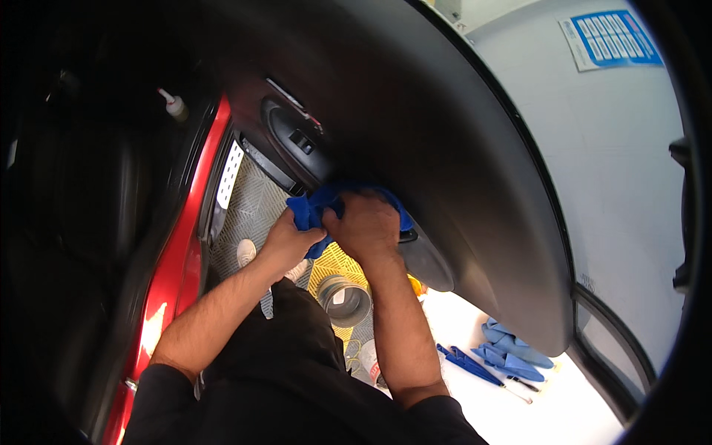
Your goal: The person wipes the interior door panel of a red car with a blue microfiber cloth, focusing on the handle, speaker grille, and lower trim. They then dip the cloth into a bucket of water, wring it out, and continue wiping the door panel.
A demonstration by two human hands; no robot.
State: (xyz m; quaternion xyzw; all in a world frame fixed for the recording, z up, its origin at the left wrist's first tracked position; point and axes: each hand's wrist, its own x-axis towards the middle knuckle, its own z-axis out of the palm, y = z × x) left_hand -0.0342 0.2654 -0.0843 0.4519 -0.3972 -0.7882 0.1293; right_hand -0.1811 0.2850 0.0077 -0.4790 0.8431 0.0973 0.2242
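My left hand (289,239) grips one end of a blue cloth (307,214). The other part of the cloth lies under my right hand (364,222), which presses it against the armrest of a black car door panel (428,150). The fingertips of my right hand are partly hidden by the hand itself. Just above the hands, the window switch (303,142) sits in its oval trim, with the inner door handle area beyond it. A dark recess in the armrest shows beside my right wrist.
The red door sill (183,245) of the car runs along the left. A white bottle (176,107) stands inside the car. Below are a round grey bucket (345,300) and a white container (371,359). Folded blue cloths (509,350) and a blue-handled tool (473,367) lie at lower right.
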